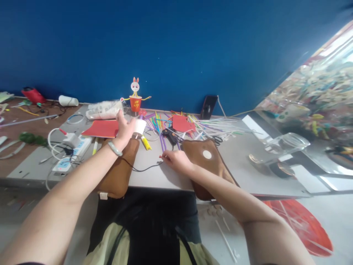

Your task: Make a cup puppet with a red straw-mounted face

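Note:
My left hand (124,130) reaches over a red sheet of paper (102,128), thumb and fingers apart. Right beside its thumb is a white paper cup (139,127), slightly tilted; whether they touch is hard to tell. A yellow tube-like item (146,143) lies just below the cup. My right hand (176,160) rests low over the table, its fingertips pinched on a small red piece (161,157) too small to name. A black cable (143,170) runs toward that hand. Behind it lie a black glue gun (170,137) and purple sticks (163,142).
A red cup figure with a rabbit head (135,102) stands at the back, beside wrapped stacked cups (104,110). Brown cushions (205,162) lie under both forearms. Colourful pipe cleaners, scissors (217,140), a phone (209,106), a power strip (66,162) and a glass jug (286,145) surround them.

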The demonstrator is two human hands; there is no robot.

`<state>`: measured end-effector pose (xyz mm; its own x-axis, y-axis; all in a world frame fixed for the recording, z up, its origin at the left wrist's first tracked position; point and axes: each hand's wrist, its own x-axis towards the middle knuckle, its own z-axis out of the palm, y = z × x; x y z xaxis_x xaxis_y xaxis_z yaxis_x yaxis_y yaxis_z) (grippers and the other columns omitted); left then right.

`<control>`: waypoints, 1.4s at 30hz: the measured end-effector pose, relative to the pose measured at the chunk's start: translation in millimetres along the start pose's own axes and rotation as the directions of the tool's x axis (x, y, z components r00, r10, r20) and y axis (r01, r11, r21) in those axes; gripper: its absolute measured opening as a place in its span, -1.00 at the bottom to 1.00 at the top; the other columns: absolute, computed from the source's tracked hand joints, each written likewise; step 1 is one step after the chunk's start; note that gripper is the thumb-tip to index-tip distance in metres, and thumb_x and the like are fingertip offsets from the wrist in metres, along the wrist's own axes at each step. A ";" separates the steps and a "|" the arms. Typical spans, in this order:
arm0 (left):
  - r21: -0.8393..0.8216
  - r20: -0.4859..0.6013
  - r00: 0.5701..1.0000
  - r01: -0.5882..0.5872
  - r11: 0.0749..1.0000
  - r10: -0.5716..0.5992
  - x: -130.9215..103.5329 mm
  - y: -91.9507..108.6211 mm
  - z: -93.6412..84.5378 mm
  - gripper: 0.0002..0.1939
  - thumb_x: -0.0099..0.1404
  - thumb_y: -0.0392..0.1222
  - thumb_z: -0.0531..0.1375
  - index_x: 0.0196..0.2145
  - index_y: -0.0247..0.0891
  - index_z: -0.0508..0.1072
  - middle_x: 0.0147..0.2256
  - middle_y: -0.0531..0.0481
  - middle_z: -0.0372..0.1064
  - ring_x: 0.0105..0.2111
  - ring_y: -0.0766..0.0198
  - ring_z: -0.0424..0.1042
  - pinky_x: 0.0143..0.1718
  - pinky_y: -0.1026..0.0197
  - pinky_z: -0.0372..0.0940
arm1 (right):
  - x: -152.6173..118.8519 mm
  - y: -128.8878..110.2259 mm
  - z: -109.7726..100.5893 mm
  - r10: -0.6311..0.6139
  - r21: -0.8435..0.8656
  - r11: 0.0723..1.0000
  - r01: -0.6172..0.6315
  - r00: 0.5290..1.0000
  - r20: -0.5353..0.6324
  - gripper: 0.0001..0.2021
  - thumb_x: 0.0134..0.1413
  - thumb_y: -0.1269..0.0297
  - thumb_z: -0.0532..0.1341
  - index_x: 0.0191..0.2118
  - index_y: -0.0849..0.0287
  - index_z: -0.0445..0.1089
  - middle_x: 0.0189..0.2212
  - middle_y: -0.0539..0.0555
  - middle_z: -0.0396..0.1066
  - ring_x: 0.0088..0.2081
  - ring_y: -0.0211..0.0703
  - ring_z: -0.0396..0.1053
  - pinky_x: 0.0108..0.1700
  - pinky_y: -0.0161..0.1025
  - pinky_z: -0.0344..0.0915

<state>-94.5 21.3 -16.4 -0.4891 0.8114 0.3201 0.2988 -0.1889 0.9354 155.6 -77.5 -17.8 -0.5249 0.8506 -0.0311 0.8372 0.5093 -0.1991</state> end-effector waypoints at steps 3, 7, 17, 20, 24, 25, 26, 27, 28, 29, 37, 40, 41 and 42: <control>0.334 0.303 0.857 -0.505 0.796 0.417 -28.5 19.0 -19.0 -0.37 0.17 -0.30 0.22 0.19 -0.31 0.21 0.34 -0.35 -0.07 0.40 -0.10 -0.15 0.38 -0.14 -0.12 | -9.1 3.9 0.8 -0.034 -0.006 0.999 0.034 0.999 -0.013 -0.79 0.32 0.24 0.12 -0.12 0.15 0.48 -0.32 0.09 0.59 -0.28 -0.14 0.50 -0.35 -0.31 0.07; 0.430 0.786 0.567 -0.788 0.440 0.246 -70.5 26.6 -43.6 -0.49 0.19 -0.23 0.24 0.11 -0.27 0.33 0.24 -0.35 0.15 0.30 -0.26 0.07 0.30 -0.40 -0.12 | -10.8 5.7 0.5 -0.040 -0.033 0.999 0.040 0.999 0.011 -0.80 0.32 0.26 0.12 -0.14 0.15 0.48 -0.28 0.09 0.59 -0.26 -0.14 0.50 -0.35 -0.30 0.05; 0.530 0.834 0.552 -0.802 0.278 0.001 -80.4 15.7 -72.6 -0.64 0.26 -0.22 0.17 0.02 -0.20 0.46 0.22 -0.32 0.15 0.23 -0.29 0.14 0.15 -0.36 0.11 | 1.0 -3.7 -3.2 -0.059 -0.116 0.991 0.062 0.998 0.031 -0.74 0.36 0.21 0.07 -0.13 0.15 0.48 -0.29 0.11 0.59 -0.28 -0.13 0.49 -0.38 -0.27 0.00; 0.524 0.840 0.543 -0.810 0.263 0.002 -77.5 19.3 -78.3 -0.66 0.27 -0.25 0.15 0.00 -0.17 0.48 0.14 -0.27 0.24 0.20 -0.22 0.19 0.13 -0.28 0.16 | 1.5 -2.3 -3.5 -0.060 -0.108 0.992 0.062 0.998 0.018 -0.75 0.36 0.21 0.07 -0.13 0.15 0.48 -0.29 0.11 0.59 -0.28 -0.14 0.49 -0.37 -0.28 0.03; 0.532 0.842 0.539 -0.813 0.236 -0.041 -73.9 23.2 -86.1 -0.68 0.31 -0.25 0.10 -0.01 -0.23 0.47 0.10 -0.28 0.26 0.11 -0.17 0.28 -0.01 -0.13 0.30 | -1.7 3.8 -1.0 -0.065 -0.069 0.996 0.065 0.998 -0.003 -0.77 0.34 0.25 0.08 -0.13 0.14 0.48 -0.25 0.10 0.60 -0.25 -0.15 0.50 -0.34 -0.29 0.08; 0.532 0.843 0.535 -0.816 0.227 -0.054 -73.1 23.6 -87.3 -0.69 0.32 -0.26 0.08 -0.02 -0.24 0.47 0.08 -0.29 0.27 0.08 -0.16 0.31 -0.04 -0.11 0.32 | -2.8 5.3 -0.4 -0.064 -0.064 0.996 0.063 0.998 -0.003 -0.77 0.34 0.25 0.09 -0.13 0.14 0.49 -0.25 0.10 0.60 -0.25 -0.15 0.50 -0.34 -0.29 0.08; 0.529 0.846 0.529 -0.819 0.221 -0.065 -72.3 23.6 -88.1 -0.69 0.33 -0.26 0.07 -0.03 -0.26 0.47 0.07 -0.30 0.28 0.05 -0.15 0.34 -0.07 -0.09 0.33 | -3.7 6.5 -0.1 -0.062 -0.061 0.996 0.062 0.998 -0.003 -0.77 0.34 0.26 0.09 -0.13 0.15 0.49 -0.25 0.10 0.60 -0.25 -0.15 0.50 -0.34 -0.29 0.09; 0.523 0.850 0.521 -0.823 0.222 -0.075 -71.5 23.2 -88.5 -0.70 0.34 -0.26 0.06 -0.04 -0.26 0.48 0.06 -0.31 0.29 0.03 -0.15 0.35 -0.08 -0.09 0.34 | -4.4 7.5 -0.1 -0.061 -0.059 0.996 0.060 0.998 -0.001 -0.77 0.34 0.26 0.09 -0.13 0.15 0.49 -0.25 0.10 0.60 -0.25 -0.14 0.51 -0.34 -0.29 0.09; 0.515 0.856 0.510 -0.825 0.231 -0.084 -70.9 22.1 -88.6 -0.70 0.34 -0.25 0.05 -0.05 -0.26 0.49 0.06 -0.32 0.29 0.01 -0.14 0.37 -0.08 -0.09 0.34 | -4.8 8.0 -0.5 -0.060 -0.059 0.996 0.060 0.998 0.000 -0.77 0.34 0.26 0.09 -0.13 0.15 0.49 -0.26 0.10 0.60 -0.25 -0.14 0.51 -0.34 -0.29 0.09; 0.502 0.863 0.496 -0.828 0.250 -0.091 -70.4 20.6 -88.5 -0.71 0.35 -0.24 0.05 -0.07 -0.25 0.50 0.06 -0.33 0.30 0.00 -0.14 0.38 -0.08 -0.09 0.35 | -4.6 8.1 -1.3 -0.059 -0.060 0.996 0.059 0.998 0.001 -0.77 0.34 0.25 0.09 -0.13 0.15 0.49 -0.25 0.11 0.60 -0.25 -0.13 0.51 -0.34 -0.29 0.09; 0.482 0.876 0.471 -0.839 0.253 -0.107 -78.8 12.7 -87.6 -0.43 0.40 -0.17 0.01 0.33 -0.28 0.14 0.13 -0.51 0.28 0.10 -0.31 0.36 0.01 -0.27 0.27 | 11.6 0.0 -4.7 -0.067 -0.107 0.992 0.069 0.997 0.025 -0.74 0.36 0.20 0.06 -0.14 0.16 0.47 -0.27 0.15 0.58 -0.26 -0.09 0.50 -0.35 -0.27 0.07; 0.498 0.859 0.513 -0.829 0.254 -0.008 -85.2 21.5 -79.0 -0.47 0.35 -0.16 0.10 0.24 -0.34 0.27 0.12 -0.49 0.30 0.14 -0.33 0.31 0.15 -0.36 0.10 | 20.1 -3.2 -2.1 -0.062 -0.136 0.988 0.068 0.997 0.044 -0.74 0.36 0.20 0.06 -0.14 0.16 0.47 -0.27 0.15 0.58 -0.27 -0.07 0.50 -0.35 -0.27 0.05; 0.486 0.856 0.515 -0.829 0.276 0.041 -87.2 25.2 -73.8 -0.54 0.33 -0.18 0.12 0.15 -0.35 0.36 0.12 -0.46 0.31 0.16 -0.31 0.29 0.20 -0.35 0.03 | 22.6 -3.9 -1.0 -0.057 -0.144 0.987 0.064 0.997 0.047 -0.75 0.36 0.20 0.06 -0.14 0.16 0.47 -0.28 0.15 0.58 -0.27 -0.08 0.50 -0.36 -0.27 0.05; 0.446 0.867 0.492 -0.837 0.318 0.080 -88.9 28.8 -67.6 -0.65 0.33 -0.21 0.12 0.03 -0.33 0.45 0.10 -0.40 0.34 0.17 -0.25 0.29 0.23 -0.29 0.03 | 24.6 -4.4 0.1 -0.055 -0.150 0.987 0.061 0.997 0.046 -0.75 0.36 0.20 0.07 -0.15 0.16 0.47 -0.29 0.15 0.58 -0.28 -0.08 0.50 -0.36 -0.27 0.04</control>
<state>-97.7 -93.7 -7.8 0.4937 0.8636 0.1018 0.8694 -0.4926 -0.0375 138.9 -58.8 -17.8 -0.5768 0.8143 -0.0654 0.8169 0.5744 -0.0519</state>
